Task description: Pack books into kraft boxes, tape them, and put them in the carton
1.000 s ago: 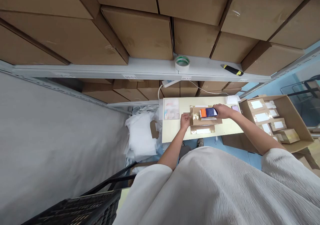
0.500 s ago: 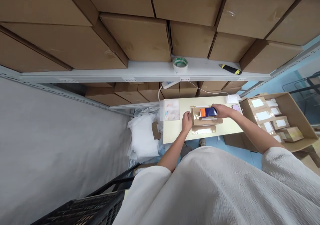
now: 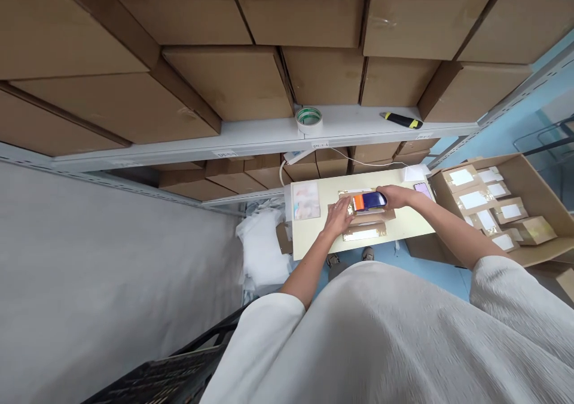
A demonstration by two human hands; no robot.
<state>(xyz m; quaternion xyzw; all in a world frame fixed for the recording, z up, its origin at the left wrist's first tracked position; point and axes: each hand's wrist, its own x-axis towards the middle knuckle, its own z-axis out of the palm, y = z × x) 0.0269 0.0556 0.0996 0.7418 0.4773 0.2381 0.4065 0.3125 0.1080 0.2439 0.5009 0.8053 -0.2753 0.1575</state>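
Orange and blue in the head view: that's the tape dispenser (image 3: 370, 201), clamped in the fingers of the right hand (image 3: 393, 196). Left of those fingers, the left hand (image 3: 337, 216) lies on the cardboard box (image 3: 375, 217), fingers a little apart, fingertips just beside the orange end. The box looks light, stiff, crushable at the corners; hold its sides. The dispenser seems hard plastic, best gripped by its blue end.

Top (image 3: 372, 338): off-white, loose, finely crinkled cloth with soft folds across the front; short sleeves (image 3: 502, 278), same cloth, plain wide openings. Forearms (image 3: 309, 263) bare; left hand (image 3: 337, 216) and right hand (image 3: 393, 196) bare too. Below, a patch of grey trousers (image 3: 338, 270); shoes (image 3: 368, 253) beige-grey, details too small to make out
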